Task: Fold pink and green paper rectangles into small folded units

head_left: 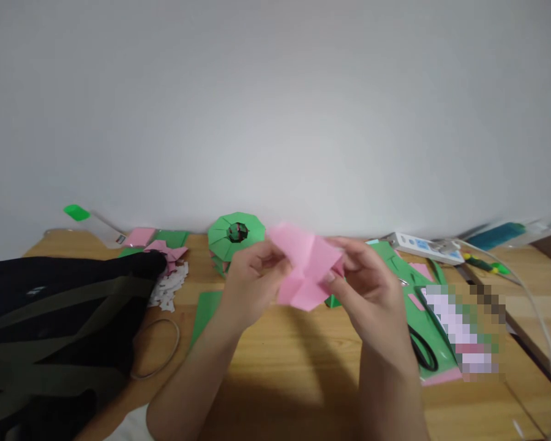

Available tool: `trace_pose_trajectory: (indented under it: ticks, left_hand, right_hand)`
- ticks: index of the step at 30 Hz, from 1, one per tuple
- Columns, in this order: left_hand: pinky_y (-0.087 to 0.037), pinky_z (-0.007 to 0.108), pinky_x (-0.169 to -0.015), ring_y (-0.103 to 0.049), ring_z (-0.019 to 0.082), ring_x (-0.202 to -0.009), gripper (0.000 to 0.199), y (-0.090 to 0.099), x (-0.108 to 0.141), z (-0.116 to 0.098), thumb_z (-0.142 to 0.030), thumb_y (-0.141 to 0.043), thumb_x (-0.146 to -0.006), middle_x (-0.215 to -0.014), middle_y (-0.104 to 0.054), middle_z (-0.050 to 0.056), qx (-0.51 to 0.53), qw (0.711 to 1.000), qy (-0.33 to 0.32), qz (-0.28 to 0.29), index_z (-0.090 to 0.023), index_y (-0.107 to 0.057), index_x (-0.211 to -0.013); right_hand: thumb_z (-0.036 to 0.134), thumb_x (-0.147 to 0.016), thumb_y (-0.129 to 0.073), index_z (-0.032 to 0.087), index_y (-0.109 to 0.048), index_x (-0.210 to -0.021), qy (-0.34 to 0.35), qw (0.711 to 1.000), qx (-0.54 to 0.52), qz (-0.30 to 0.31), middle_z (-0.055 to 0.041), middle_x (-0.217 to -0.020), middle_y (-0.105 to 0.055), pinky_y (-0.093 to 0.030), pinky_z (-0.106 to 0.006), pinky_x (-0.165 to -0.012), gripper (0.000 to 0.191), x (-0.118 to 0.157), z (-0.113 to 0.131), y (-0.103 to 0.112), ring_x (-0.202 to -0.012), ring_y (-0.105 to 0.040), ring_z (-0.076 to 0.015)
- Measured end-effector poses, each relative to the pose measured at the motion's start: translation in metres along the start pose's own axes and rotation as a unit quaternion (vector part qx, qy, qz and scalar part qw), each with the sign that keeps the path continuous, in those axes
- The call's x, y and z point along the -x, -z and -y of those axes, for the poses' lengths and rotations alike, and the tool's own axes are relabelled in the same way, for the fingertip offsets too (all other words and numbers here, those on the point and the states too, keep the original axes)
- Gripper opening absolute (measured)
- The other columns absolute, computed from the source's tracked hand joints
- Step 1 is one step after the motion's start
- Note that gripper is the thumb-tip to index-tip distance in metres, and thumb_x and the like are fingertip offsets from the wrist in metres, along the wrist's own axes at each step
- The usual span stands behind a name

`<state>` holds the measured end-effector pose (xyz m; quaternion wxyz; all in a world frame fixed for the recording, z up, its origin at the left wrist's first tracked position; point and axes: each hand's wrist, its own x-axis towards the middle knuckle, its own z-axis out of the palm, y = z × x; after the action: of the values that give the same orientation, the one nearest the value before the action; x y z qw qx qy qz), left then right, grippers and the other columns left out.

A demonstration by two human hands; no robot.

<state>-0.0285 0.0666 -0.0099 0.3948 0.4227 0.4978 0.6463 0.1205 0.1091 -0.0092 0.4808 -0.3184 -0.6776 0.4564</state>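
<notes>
A folded pink paper piece (304, 266) is held up above the wooden table, a little blurred, with several points spreading outward. My left hand (256, 278) grips its left side, thumb in front and fingers behind. On the right side my right hand (371, 282) pinches the paper between thumb and fingers. Behind my left hand stands a round green paper model (220, 237) made of layered folds, with a dark hole in its top. Part of another green folded piece (332, 301) shows below the pink paper, mostly hidden by it.
A dark garment or bag (64, 343) covers the left. Near it lie white paper scraps (169, 288), pink folded paper (168, 252) and a thin loop (177, 343). At right are a power strip (425, 246), green sheets (422, 318), black scissor handles (425, 352) and a white cable (539, 312).
</notes>
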Motion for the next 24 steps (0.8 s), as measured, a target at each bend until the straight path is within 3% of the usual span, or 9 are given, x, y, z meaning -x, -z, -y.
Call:
trace_pose_trajectory:
  ticks: [2,5,7,9,12,14,18,21,24]
  left_hand:
    - [-0.050,0.022,-0.057,-0.063,0.013,-0.063,0.005,0.001,-0.001,0.001,-0.021,-0.069,-0.074,-0.067,-0.069,0.000,-0.003,0.999,-0.014,-0.031,-0.018,-0.069,-0.070]
    - [-0.050,0.021,-0.058,-0.063,0.011,-0.064,0.002,0.004,-0.002,0.002,-0.020,-0.070,-0.074,-0.070,-0.070,-0.001,-0.002,0.998,-0.038,-0.047,-0.019,-0.071,-0.072]
    - [-0.051,0.021,-0.059,-0.063,0.011,-0.065,0.004,0.006,-0.003,0.002,-0.022,-0.069,-0.075,-0.069,-0.070,0.000,0.004,0.998,-0.042,-0.046,-0.019,-0.071,-0.072]
    - [-0.052,0.022,-0.059,-0.064,0.013,-0.068,0.009,0.005,-0.003,0.001,-0.027,-0.069,-0.077,-0.074,-0.071,0.001,0.023,0.998,-0.032,-0.045,-0.019,-0.071,-0.078]
    - [-0.055,0.026,-0.063,-0.067,0.017,-0.076,0.029,0.002,-0.001,0.001,-0.033,-0.074,-0.071,-0.089,-0.072,0.006,0.065,0.998,-0.004,-0.009,-0.019,-0.069,-0.096]
    - [-0.054,0.027,-0.061,-0.066,0.017,-0.072,0.031,0.000,0.001,0.001,-0.031,-0.075,-0.070,-0.088,-0.072,0.007,0.070,0.997,0.020,0.029,-0.017,-0.068,-0.096]
    - [-0.051,0.024,-0.059,-0.061,0.013,-0.062,0.009,-0.001,-0.001,0.002,-0.025,-0.066,-0.078,-0.071,-0.069,0.002,0.012,1.000,-0.001,-0.004,-0.015,-0.068,-0.078]
    - [-0.052,0.023,-0.061,-0.063,0.013,-0.065,0.010,0.001,-0.003,0.002,-0.025,-0.065,-0.079,-0.068,-0.069,0.000,-0.007,0.999,-0.036,-0.023,-0.016,-0.068,-0.076]
    - [-0.054,0.026,-0.061,-0.065,0.016,-0.066,0.014,-0.001,-0.001,-0.001,-0.030,-0.065,-0.079,-0.071,-0.070,0.002,0.004,1.000,-0.024,0.004,-0.016,-0.067,-0.080]
  right_hand:
    - [0.028,-0.082,-0.065,0.022,-0.061,-0.105,-0.034,0.998,-0.002,0.046,0.0003,-0.078,-0.065,-0.050,-0.025,-0.062,0.023,-0.002,0.000,0.004,-0.069,-0.061,-0.0129]
    - [0.032,-0.084,-0.063,0.019,-0.063,-0.084,-0.065,0.991,0.023,0.113,0.0029,-0.062,-0.060,-0.045,-0.022,-0.052,0.013,-0.004,0.001,0.010,-0.055,-0.055,-0.0099]
    - [0.035,-0.085,-0.061,0.018,-0.060,-0.068,-0.078,0.982,0.038,0.169,0.0031,-0.052,-0.058,-0.043,-0.021,-0.047,0.024,-0.006,0.002,0.011,-0.047,-0.052,-0.0090]
    - [0.037,-0.085,-0.060,0.018,-0.059,-0.063,-0.084,0.983,0.039,0.160,0.0023,-0.050,-0.059,-0.043,-0.021,-0.046,0.030,-0.006,0.003,0.008,-0.046,-0.053,-0.0094]
    - [0.039,-0.085,-0.061,0.019,-0.060,-0.074,-0.086,0.994,-0.008,0.060,0.0021,-0.055,-0.063,-0.046,-0.021,-0.048,0.023,-0.005,0.001,-0.004,-0.049,-0.058,-0.0108]
    - [0.041,-0.086,-0.059,0.019,-0.059,-0.078,-0.089,0.995,-0.041,0.025,0.0011,-0.060,-0.066,-0.047,-0.022,-0.049,0.023,-0.003,0.000,-0.013,-0.051,-0.060,-0.0111]
    - [0.047,-0.090,-0.051,0.018,-0.061,-0.070,-0.132,0.988,-0.074,0.045,-0.0039,-0.066,-0.070,-0.048,-0.023,-0.052,0.037,-0.002,-0.001,-0.016,-0.055,-0.062,-0.0122]
    - [0.054,-0.089,-0.047,0.017,-0.063,-0.063,-0.164,0.979,-0.086,0.080,-0.0065,-0.067,-0.071,-0.049,-0.025,-0.056,0.048,-0.002,0.000,-0.008,-0.060,-0.064,-0.0147]
    - [0.059,-0.089,-0.042,0.018,-0.060,-0.055,-0.180,0.968,-0.107,0.136,-0.0072,-0.067,-0.071,-0.050,-0.026,-0.058,0.056,-0.002,-0.002,-0.005,-0.065,-0.066,-0.0162]
